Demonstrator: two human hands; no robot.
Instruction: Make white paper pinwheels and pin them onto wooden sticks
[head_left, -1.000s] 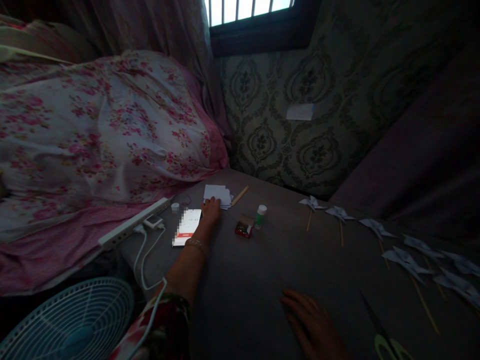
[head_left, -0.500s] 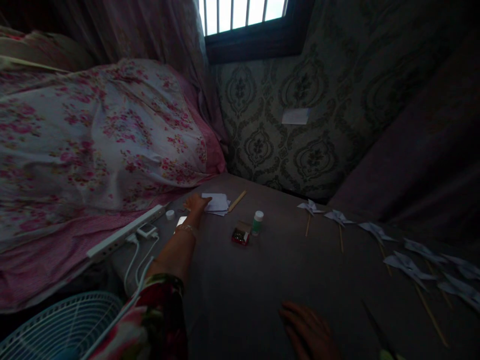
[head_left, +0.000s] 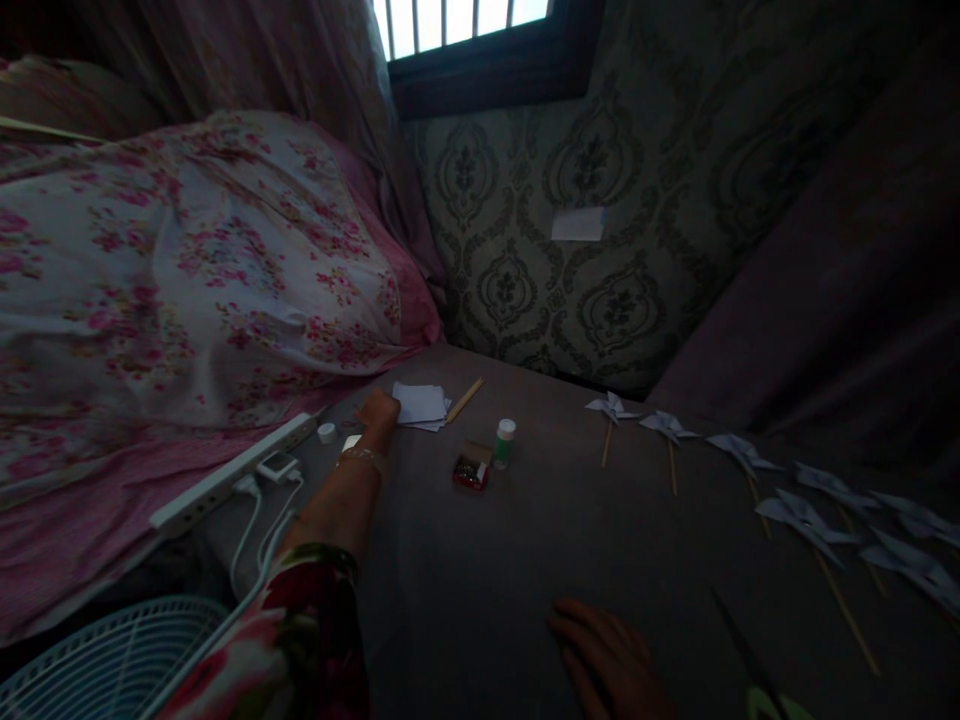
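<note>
One left hand (head_left: pixel 379 408) outstretched at papers' (head_left: pixel 420 403) edge, hold unclear | right hand (head_left: pixel 611 658) palm-down, fingers (head_left: pixel 587 622) loose

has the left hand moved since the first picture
Yes: against the red box, the left hand has shifted left, toward the power strip.

A loose stack of white paper (head_left: pixel 420 403) lies flat just right of the left fingers (head_left: pixel 385 408), its left edge meeting them; whether they pinch a sheet cannot be told. The top sheet is plain, roughly rectangular and lies smooth. Sheets beneath sit slightly askew, corners showing on the side away from those fingers. From the right fingers (head_left: pixel 582 614), the stack is well apart, ahead and leftward.
</note>
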